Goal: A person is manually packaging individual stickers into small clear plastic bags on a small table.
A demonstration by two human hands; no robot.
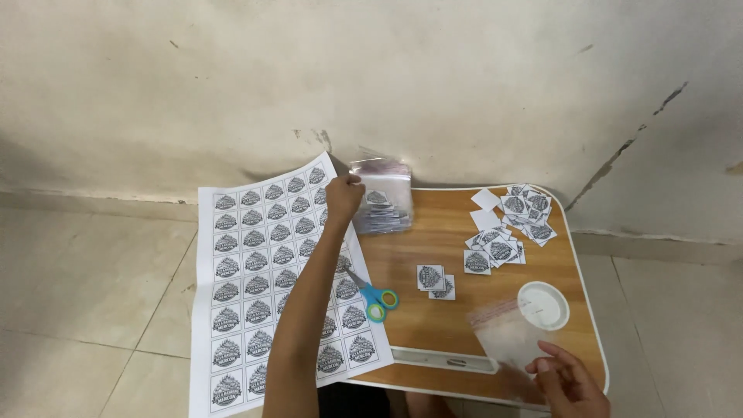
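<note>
Small wooden lap table against stained wall. Left hand stretched to frame centre, fingers closed on stack of clear zip bags. Right hand lower right, fingers loosely spread, touching single zip bag. Scissors lie between.

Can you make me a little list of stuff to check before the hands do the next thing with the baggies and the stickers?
1. Left hand reaches the stack of clear bags: ok, it is at the stack's left edge; grip cannot tell.
2. Right hand has a bag: ok, its fingers touch one clear zip bag.
3. That bag is open: cannot tell, it is blurred.
4. Cut labels are near: ok, two lie mid-table and a pile lies at the far right.
5. Scissors are out of the way: ok, they lie untouched beside the left forearm.
6. Uncut label sheet lies safely: not ok, it overhangs the table edge.
</note>
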